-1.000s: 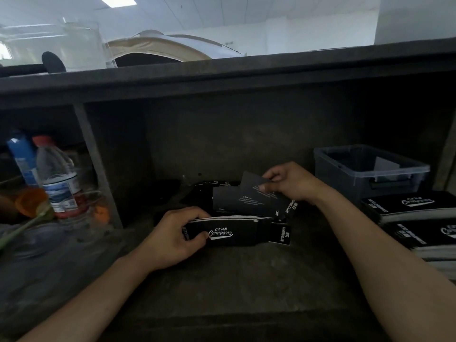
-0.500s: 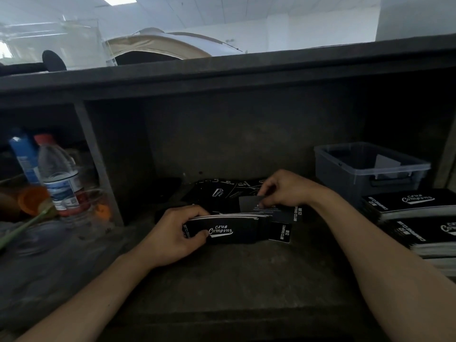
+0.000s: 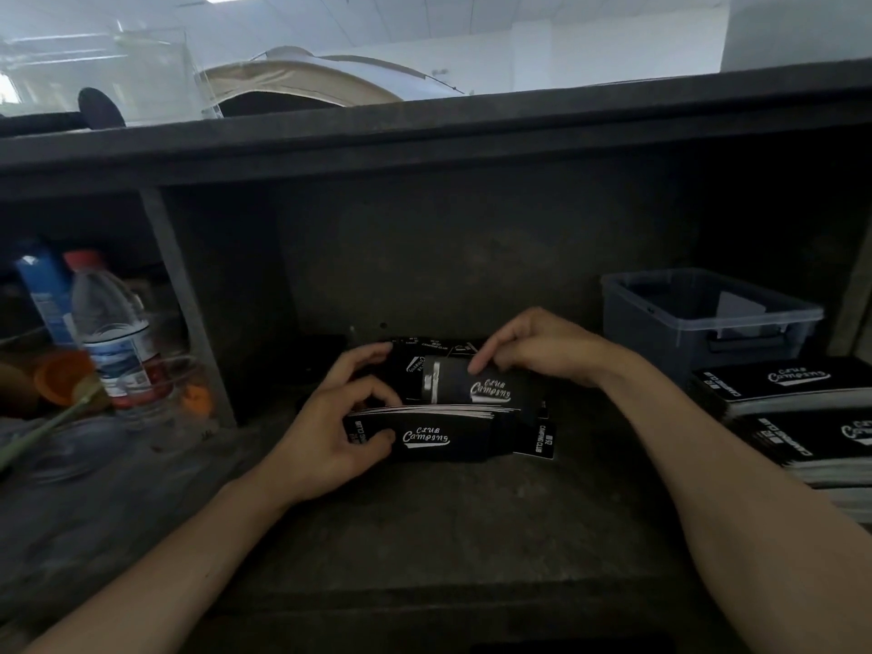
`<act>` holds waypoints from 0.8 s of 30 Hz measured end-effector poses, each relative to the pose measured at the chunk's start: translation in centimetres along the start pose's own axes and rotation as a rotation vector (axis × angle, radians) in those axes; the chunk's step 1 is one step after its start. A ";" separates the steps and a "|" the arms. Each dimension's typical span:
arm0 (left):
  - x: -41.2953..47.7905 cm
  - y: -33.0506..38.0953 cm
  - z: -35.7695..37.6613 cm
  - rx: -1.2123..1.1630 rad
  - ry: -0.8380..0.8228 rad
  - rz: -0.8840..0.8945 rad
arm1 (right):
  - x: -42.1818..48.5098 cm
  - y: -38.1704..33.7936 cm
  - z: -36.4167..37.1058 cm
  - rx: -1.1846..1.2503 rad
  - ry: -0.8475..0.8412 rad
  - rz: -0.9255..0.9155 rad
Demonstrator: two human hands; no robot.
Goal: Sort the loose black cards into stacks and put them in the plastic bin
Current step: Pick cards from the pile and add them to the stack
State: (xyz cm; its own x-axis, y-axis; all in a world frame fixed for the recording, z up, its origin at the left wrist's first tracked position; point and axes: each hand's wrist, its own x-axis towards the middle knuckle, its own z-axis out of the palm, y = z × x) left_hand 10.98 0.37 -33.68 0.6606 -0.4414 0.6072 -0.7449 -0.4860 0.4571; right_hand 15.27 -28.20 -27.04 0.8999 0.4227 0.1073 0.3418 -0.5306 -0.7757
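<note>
At frame centre the left hand [image 3: 330,431] curls round a stack [image 3: 427,439] of black cards, thumb on its front. Just above, the right hand [image 3: 533,351] pinches one card [image 3: 476,387] flat over the stack. Loose cards [image 3: 424,344] lie behind. The bin [image 3: 656,335] stands at middle right, with finished stacks [image 3: 792,384] below it and bottles [image 3: 113,332] at left.

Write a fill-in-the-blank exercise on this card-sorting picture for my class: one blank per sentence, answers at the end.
The left hand grips a stack of cards printed "Club ____".
The card pinched by the right hand is ____ in colour.
The plastic bin stands to the ____ of both hands.
The water bottle has a ____ cap.
Missing words: Camping, black, right, red.
</note>
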 end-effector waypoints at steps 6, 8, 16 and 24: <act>-0.2 0.2 0.6 -0.228 -0.016 -0.159 | 0.3 -0.2 0.6 0.571 -0.183 0.042; -0.3 0.2 0.7 -0.199 -0.023 -0.131 | 1.3 1.4 0.3 0.436 0.120 0.046; -0.2 0.1 0.1 0.002 -0.069 -0.020 | 2.7 4.2 1.1 -0.459 0.119 0.129; -0.3 0.4 0.3 -0.101 -0.085 -0.040 | 1.6 2.9 -1.0 -0.387 0.307 0.019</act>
State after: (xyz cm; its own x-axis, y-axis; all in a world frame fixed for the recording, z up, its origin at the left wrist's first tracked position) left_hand 10.55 0.04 -33.88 0.6923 -0.4874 0.5322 -0.7206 -0.4277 0.5458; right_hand 17.95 -29.81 -28.45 0.9252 0.2058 0.3189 0.3482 -0.7947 -0.4973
